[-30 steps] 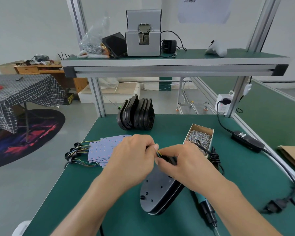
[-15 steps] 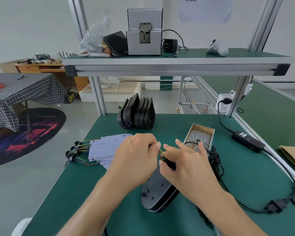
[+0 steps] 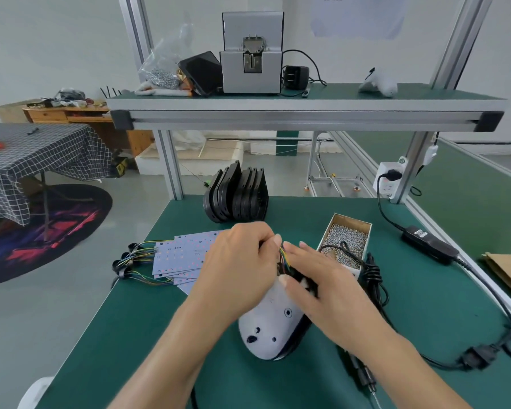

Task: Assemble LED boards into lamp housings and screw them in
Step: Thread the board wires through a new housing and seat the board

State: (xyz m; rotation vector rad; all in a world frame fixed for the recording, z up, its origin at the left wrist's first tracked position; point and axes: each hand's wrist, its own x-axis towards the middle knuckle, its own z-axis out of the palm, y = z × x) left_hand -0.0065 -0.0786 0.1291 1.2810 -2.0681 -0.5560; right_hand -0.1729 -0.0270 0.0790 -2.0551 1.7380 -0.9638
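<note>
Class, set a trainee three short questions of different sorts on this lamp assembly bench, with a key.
1. True or false: the box of screws lies left of the LED boards.
2. Which hand pinches the coloured wires?
3. The spare black housings stand: A) on the upper shelf B) at the bench's far edge C) on the floor.

Key: 1 false. 2 The left hand; the right hand lies on the housing. 3 B.
</note>
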